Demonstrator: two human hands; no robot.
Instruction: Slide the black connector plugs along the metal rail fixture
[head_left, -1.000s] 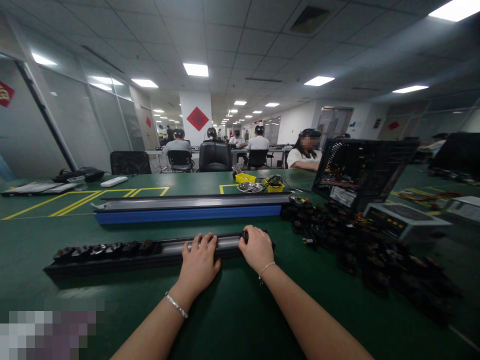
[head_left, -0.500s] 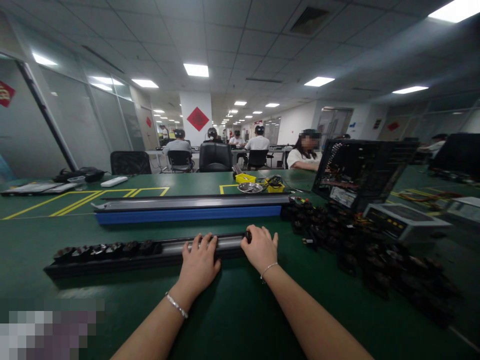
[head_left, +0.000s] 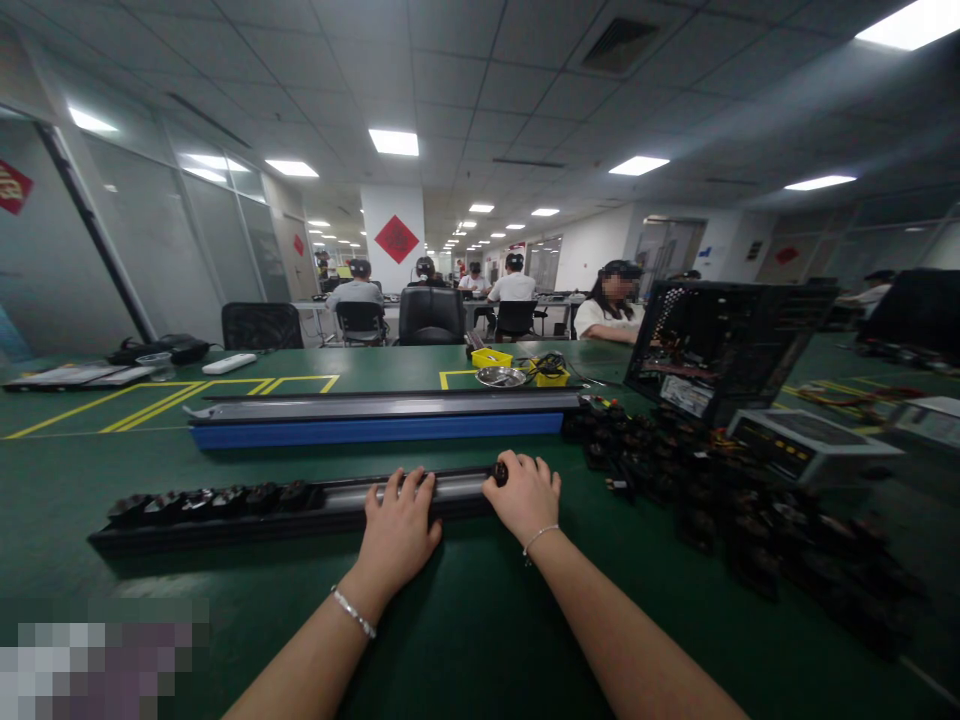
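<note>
In front of me a long black channel-shaped tray (head_left: 247,535) lies on the green table, with a bare silvery stretch inside. Several black parts that look like small fans (head_left: 199,500) sit in a row in its left half. My left hand (head_left: 400,523) rests across the silvery stretch, fingers spread. At the tray's right end my right hand (head_left: 525,498) is closed, thumb and fingertips on a small dark round piece (head_left: 500,473). The fingers partly hide this piece, so its kind does not show. A bracelet is on each wrist.
Behind the tray lies a similar rail on a blue strip (head_left: 375,430). At right are a heap of black parts with cables (head_left: 720,500), a power supply (head_left: 806,440) and an opened computer case (head_left: 735,345). Yellow bins (head_left: 491,357) and a metal dish (head_left: 500,376) stand farther back. A person (head_left: 609,310) sits beyond.
My right hand has shifted very slightly to the right at the tray's end, with the dark piece still at its fingertips. My left hand has stayed in place.
</note>
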